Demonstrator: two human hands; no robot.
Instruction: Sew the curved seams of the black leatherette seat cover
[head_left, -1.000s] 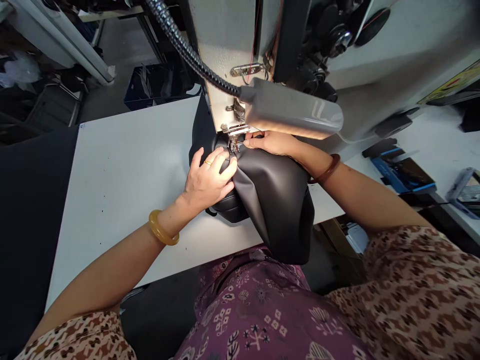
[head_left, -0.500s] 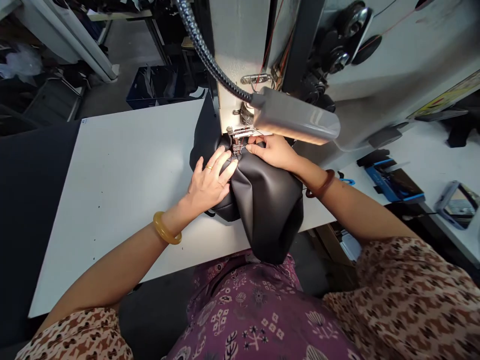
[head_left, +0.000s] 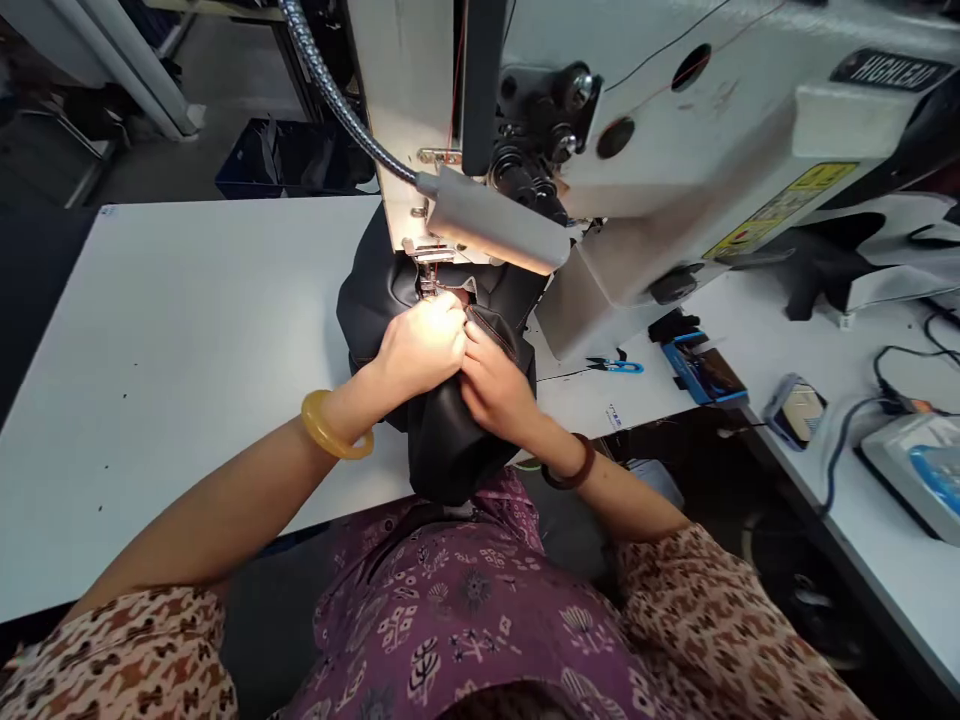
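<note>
Black soft piece (head_left: 454,445) sits on the table (head_left: 195,330), bunched under the head of the sewing machine (head_left: 660,160), its near end hanging toward my lap. Both my hands are on it, right up against each other just in front of the presser foot (head_left: 426,282). Left hand (head_left: 424,345) is closed in a loose fist, fingers curled onto the piece; right hand (head_left: 496,388) pinches a fold at its edge. Fingertips partly hidden where they meet, so can't tell exactly what each one nips. Step in hand, my read: setting that edge by hand at the foot, not feeding it through. Next move calls for edge layers lined up, slack kept off the needle and fingertips clear of it. Bulk could drag the edge out of line. Lamp (head_left: 499,222) lights the spot. Containers: dark blue bin (head_left: 255,188) on the floor past the table's far edge, holding some greyish sheet-like pieces, too dim to identify. Small blue-edged box (head_left: 684,372) to my right shows something dark brown, can't tell if that's contents or a lid. Blue snips (head_left: 616,367) lie near it, beside the machine's base.
</note>
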